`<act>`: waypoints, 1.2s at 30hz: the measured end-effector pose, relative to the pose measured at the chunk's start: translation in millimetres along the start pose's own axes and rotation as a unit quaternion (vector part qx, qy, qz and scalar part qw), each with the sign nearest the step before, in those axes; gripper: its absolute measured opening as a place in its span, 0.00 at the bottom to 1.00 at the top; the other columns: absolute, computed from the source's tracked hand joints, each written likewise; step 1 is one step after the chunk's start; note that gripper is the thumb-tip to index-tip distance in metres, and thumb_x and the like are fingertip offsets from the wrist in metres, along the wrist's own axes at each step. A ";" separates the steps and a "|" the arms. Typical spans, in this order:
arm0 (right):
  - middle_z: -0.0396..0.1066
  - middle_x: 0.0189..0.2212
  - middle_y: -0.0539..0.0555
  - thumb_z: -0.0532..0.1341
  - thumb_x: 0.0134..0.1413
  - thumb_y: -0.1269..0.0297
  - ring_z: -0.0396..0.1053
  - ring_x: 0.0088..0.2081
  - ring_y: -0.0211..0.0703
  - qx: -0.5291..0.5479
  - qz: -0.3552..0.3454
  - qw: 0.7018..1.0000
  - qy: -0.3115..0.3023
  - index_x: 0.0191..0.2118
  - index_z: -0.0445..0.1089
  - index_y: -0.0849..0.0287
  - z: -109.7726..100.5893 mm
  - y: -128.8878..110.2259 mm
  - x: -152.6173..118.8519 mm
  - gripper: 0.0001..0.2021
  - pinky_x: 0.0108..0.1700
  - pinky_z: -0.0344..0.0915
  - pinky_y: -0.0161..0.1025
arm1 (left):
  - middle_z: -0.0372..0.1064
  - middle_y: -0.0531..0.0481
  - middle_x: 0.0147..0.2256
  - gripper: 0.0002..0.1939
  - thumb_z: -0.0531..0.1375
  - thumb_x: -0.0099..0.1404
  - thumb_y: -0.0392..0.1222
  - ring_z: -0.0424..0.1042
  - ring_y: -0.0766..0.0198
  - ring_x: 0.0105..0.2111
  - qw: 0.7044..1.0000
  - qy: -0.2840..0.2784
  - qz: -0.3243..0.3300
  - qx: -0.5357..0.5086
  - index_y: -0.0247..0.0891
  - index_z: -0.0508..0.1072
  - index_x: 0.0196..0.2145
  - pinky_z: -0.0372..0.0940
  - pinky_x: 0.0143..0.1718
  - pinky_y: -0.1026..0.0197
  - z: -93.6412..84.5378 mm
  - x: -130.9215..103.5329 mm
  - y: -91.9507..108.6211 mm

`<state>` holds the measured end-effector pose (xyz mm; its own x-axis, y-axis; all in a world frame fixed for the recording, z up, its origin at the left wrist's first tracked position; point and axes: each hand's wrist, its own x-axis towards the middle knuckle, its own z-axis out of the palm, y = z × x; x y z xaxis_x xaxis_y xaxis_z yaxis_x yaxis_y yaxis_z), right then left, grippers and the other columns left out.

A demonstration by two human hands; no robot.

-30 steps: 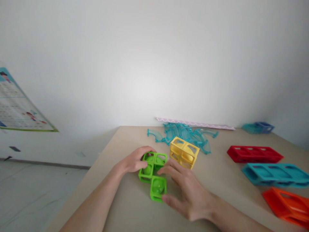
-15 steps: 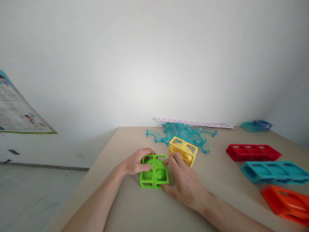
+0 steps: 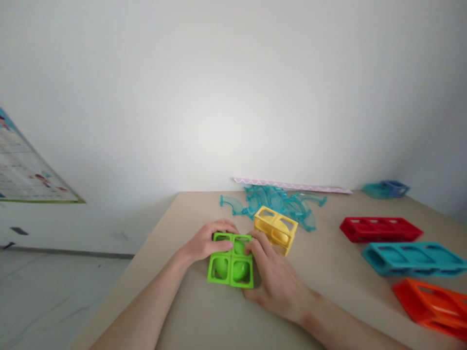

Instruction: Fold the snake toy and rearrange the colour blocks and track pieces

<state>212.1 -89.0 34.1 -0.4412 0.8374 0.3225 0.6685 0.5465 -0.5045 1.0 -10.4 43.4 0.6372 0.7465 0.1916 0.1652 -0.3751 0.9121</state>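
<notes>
A bright green plastic block with square, round-holed openings is between my two hands, low over the near part of the table. My left hand grips its far left side, thumb lying across the top. On the right side, the fingers of my right hand bend over the upper edge while the thumb is at the near lower corner. Just beyond my right fingertips, a yellow openwork block rests on the table. Parts of the green block's far and right sides are hidden by my fingers.
Translucent teal curved pieces lie heaped behind the yellow block, before a pale patterned strip along the wall. To the right are red, turquoise and orange blocks. A blue block stands in the far right corner.
The green block has tilted, so its near face with two openings now shows more fully. Both hands have stayed on it, shifting slightly with the turn.
</notes>
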 end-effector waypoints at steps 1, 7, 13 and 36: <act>0.55 0.55 0.61 0.64 0.37 0.73 0.65 0.50 0.54 -0.011 -0.011 1.000 0.014 0.43 0.58 0.57 -0.3 0.3 0.5 0.24 0.48 0.68 0.49 | 0.69 0.43 0.45 0.19 0.64 0.56 0.46 0.68 0.54 0.45 1.000 0.006 -0.005 -0.028 0.34 0.75 0.43 0.62 0.46 0.57 0.0 -0.4 0.8; 0.43 0.63 0.64 0.65 0.44 0.71 0.50 0.63 0.59 -0.004 -0.066 0.994 0.085 0.60 0.50 0.55 -2.3 1.0 0.8 0.37 0.58 0.58 0.55 | 0.67 0.43 0.50 0.33 0.70 0.51 0.42 0.68 0.54 0.48 0.993 0.082 -0.024 -0.084 0.38 0.67 0.54 0.62 0.47 0.58 0.6 -2.4 5.1; 0.59 0.58 0.64 0.59 0.54 0.66 0.62 0.57 0.52 0.125 0.042 0.988 0.077 0.66 0.30 0.55 9.0 11.0 -1.0 0.42 0.55 0.62 0.54 | 0.69 0.45 0.47 0.30 0.71 0.49 0.43 0.69 0.56 0.45 0.997 0.071 0.007 -0.018 0.37 0.70 0.49 0.63 0.45 0.60 3.2 -2.3 3.7; 0.66 0.52 0.59 0.61 0.53 0.67 0.67 0.53 0.48 0.185 0.030 0.981 0.055 0.60 0.50 0.56 9.4 18.0 7.5 0.30 0.55 0.62 0.49 | 0.71 0.40 0.44 0.25 0.59 0.59 0.61 0.70 0.51 0.44 0.984 0.036 0.056 -0.165 0.36 0.80 0.40 0.63 0.46 0.53 10.0 -0.8 -10.3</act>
<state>215.2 -72.9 19.9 -0.3276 0.8748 0.3571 0.4200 0.4734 -0.7743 6.4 -12.6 30.2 0.5800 0.7525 0.3118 -0.1632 -0.2677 0.9496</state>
